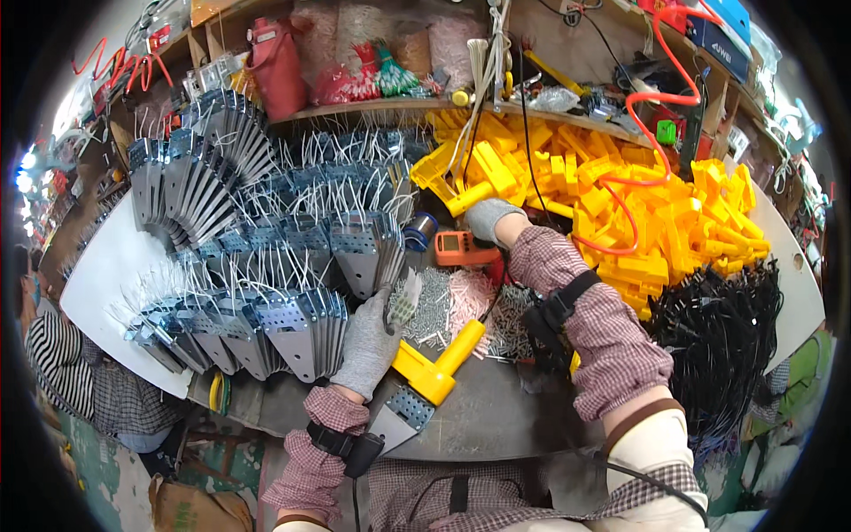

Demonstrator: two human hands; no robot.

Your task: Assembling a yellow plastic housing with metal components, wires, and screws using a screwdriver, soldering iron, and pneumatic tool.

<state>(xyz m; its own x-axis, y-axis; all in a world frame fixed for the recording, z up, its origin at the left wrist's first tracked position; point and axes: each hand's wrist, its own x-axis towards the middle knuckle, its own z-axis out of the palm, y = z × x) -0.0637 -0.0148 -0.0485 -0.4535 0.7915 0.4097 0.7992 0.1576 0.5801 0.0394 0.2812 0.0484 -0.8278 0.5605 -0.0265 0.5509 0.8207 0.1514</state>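
My left hand [368, 348], in a grey glove, reaches to the lower tip of a stack of grey metal plates [362, 259]. Its fingers are closed at a plate's edge. Farther off, my right hand [490, 220], also gloved, is closed at the handle end of a yellow plastic housing [493, 173], its fingertips partly hidden. Between my forearms, near the table's front edge, lies another yellow T-shaped housing [428, 372] with a perforated blue-and-grey metal plate [403, 417] at its lower end. Beside my left fingers sits a small translucent packet [405, 300].
Rows of metal plates with white wires [266, 328] fill the left. Yellow housings [656, 195] heap at right, above black cables [718, 346]. Loose screws [434, 306], pink pieces [467, 301], an orange meter [465, 248] and a wire spool [420, 232] lie mid-table. Red coiled hose [660, 97] hangs down.
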